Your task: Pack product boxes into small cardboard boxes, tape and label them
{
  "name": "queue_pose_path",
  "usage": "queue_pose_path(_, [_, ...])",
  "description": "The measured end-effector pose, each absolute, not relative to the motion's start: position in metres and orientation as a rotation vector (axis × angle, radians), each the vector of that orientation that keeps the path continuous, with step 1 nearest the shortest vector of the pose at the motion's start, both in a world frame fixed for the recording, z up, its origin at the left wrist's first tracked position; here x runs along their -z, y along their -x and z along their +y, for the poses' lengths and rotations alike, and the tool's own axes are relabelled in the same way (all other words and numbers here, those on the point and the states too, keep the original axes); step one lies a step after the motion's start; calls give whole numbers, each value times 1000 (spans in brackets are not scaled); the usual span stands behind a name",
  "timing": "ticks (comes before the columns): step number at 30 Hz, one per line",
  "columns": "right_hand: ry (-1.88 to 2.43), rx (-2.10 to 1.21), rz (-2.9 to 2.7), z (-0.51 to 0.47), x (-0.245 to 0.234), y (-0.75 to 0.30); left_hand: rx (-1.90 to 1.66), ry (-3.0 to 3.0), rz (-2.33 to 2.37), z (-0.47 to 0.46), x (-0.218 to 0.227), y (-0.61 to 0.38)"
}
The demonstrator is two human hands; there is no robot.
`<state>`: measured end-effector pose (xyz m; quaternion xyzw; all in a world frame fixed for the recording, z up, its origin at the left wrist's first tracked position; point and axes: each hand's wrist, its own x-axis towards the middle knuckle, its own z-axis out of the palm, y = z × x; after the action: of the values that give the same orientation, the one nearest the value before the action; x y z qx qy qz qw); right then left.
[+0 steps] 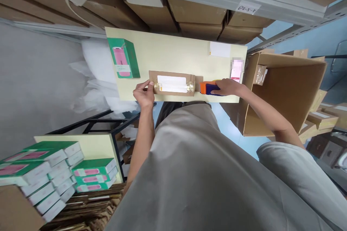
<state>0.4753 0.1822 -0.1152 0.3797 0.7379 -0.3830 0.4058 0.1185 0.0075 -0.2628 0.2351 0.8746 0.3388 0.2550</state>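
Carton: a slim brown carton (190,78) lies flat along the near edge of the cream bench (173,52), between the two hands; glossy clear tape shows at both its ends.
Left hand: the left hand (144,93) pinches the carton's left end, thumb on top; the fingers' hold underneath is hidden. This end is best pressed down firmly, so that the carton cannot slide or twist.
Right hand: the right hand (230,87) has its fingers wrapped around an orange and navy tape tool (210,88), just right of the carton.
Flap: a brown flap (199,83) juts from the carton's right end, beside the tool. It should probably lie flat and square before any tape crosses it.
Tape: whether a strand links tool and carton is too fine to tell. An even, straight pull would likely avoid wrinkles.
Label: a white label (172,83) covers most of the top; its print is best left readable.
Elbow room: a green box (124,57) stands beyond the left hand, and a phone (236,72) lies just past the right wrist; a low, steady stroke should miss both.
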Motion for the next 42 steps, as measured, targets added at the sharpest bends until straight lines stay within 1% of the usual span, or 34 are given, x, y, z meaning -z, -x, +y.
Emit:
queue_pose_path(12, [-1185, 960, 1833, 138, 132, -447, -860, -634, 2360, 7, 262, -116])
queue_pose_path(18, [-1387, 751, 1870, 106, 153, -437, -795, -658, 2342, 8, 256, -108])
queue_pose_path(23, [-1644, 821, 1808, 100, 147, -443, -742, -674, 2301, 13, 244, -98])
queue_pose_path(25, [-1745, 889, 1791, 103, 134, -442, -756, -733, 2309, 21, 231, -98])
queue_pose_path(27, [-1812, 995, 1789, 109, 117, -434, -866, -852, 2266, 33, 209, -104])
queue_pose_path(31, [-1850, 1127, 1963, 127, 77, -394, -1211, -1231, 1922, 62, 144, -125])
queue_pose_path(33, [-1830, 1140, 2109, 138, 56, -364, -1295, -1381, 1792, 75, 112, -131])
queue_pose_path(37, [-1721, 1077, 2323, 157, 14, -298, -1415, -1476, 1690, 96, 66, -119])
queue_pose_path(42, [-1595, 883, 2569, 175, -25, -237, -1543, -1451, 1703, 110, 34, -80])
